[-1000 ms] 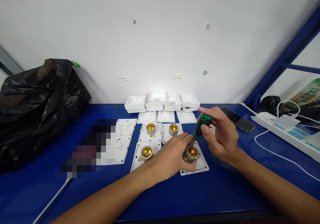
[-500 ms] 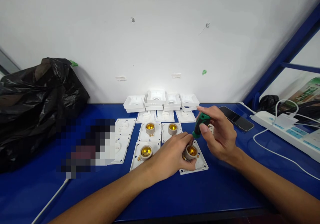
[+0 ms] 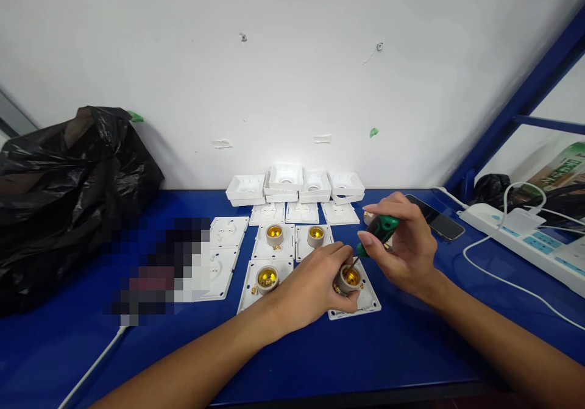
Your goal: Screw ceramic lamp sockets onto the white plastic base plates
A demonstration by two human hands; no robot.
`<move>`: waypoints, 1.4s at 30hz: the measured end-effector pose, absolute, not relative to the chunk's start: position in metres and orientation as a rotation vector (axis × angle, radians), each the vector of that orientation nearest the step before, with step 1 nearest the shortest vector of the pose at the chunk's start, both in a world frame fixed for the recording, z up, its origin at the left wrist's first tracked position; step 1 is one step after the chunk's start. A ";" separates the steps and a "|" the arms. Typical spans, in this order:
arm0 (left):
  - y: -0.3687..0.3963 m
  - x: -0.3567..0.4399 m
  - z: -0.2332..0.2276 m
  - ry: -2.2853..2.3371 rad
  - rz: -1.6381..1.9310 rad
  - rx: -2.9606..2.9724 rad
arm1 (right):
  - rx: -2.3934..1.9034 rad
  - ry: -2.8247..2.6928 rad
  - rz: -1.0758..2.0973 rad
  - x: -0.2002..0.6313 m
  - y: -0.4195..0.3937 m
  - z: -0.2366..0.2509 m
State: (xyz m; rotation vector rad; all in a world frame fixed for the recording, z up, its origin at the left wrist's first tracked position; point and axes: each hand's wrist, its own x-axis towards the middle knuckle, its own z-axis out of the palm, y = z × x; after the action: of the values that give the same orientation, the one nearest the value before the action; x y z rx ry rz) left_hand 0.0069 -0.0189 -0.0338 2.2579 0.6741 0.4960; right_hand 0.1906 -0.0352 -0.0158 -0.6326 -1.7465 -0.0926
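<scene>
My right hand (image 3: 402, 244) is closed round the green-and-black handle of a screwdriver (image 3: 380, 232), which leans to the right. Its thin shaft reaches down into the brass-lined cup of a lamp socket (image 3: 350, 278). My left hand (image 3: 322, 281) grips this socket by its rim, fingers behind and thumb in front. The socket sits on a square white base plate (image 3: 368, 301). Left of my left hand, another lamp socket (image 3: 267, 279) stands on its own plate, partly covered by my forearm. Two more sockets, one being the rear socket (image 3: 315, 235), stand on plates behind.
White square covers (image 3: 247, 188) are piled by the wall, with bare plates (image 3: 301, 213) before them. A black plastic bag (image 3: 68, 202) bulges at the left, beside a pixelated patch. A phone (image 3: 436, 219), a power strip (image 3: 530, 238) and a white cable (image 3: 484, 269) lie at the right.
The screwdriver's handle has tilted over to the right and lower, my right hand shifting slightly with it. The tip stays inside the socket. My left hand and the socket have not visibly moved.
</scene>
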 end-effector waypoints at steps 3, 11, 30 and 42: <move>-0.019 0.007 -0.034 0.661 0.506 2.263 | -0.635 -1.834 0.025 0.190 -0.037 -0.014; -0.019 0.007 -0.035 0.671 0.503 2.266 | -0.632 -1.849 0.011 0.191 -0.038 -0.013; -0.019 0.007 -0.037 0.679 0.519 2.278 | -0.626 -1.710 -0.027 0.186 -0.035 -0.022; -0.020 0.007 -0.036 0.688 0.513 2.273 | -0.700 -1.696 -0.022 0.186 -0.036 -0.024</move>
State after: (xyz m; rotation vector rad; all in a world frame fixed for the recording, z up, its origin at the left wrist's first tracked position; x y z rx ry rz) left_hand 0.0072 -0.0195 -0.0361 2.2734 0.6878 0.5128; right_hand 0.1865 -0.0360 -0.0239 -0.6996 -1.6958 -0.0219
